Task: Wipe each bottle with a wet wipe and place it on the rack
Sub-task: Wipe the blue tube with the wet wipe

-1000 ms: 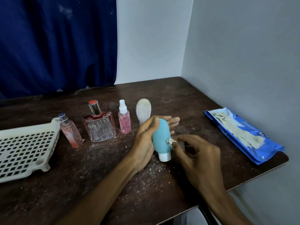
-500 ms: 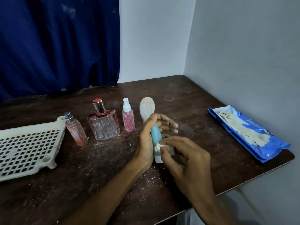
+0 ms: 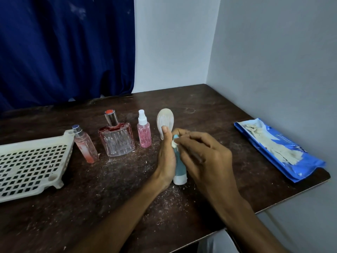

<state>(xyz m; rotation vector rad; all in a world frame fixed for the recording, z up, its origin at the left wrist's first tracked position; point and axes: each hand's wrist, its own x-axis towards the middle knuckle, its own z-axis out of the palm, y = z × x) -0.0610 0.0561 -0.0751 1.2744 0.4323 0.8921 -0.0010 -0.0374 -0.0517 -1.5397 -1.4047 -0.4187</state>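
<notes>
Glass bottles [image 3: 116, 137], three; one rack [image 3: 32, 161]

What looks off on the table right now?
Pale crumbs or powder are scattered over the dark table, thickest in front of the bottles and around the hands. The slim pink bottle beside the rack leans instead of standing upright. The wipes pack looks grimy on top.

Bare table [image 3: 127, 207] lies open in front of the rack [image 3: 31, 161]. Three bottles [image 3: 116, 137] stand close together, blocking the way behind it.
</notes>
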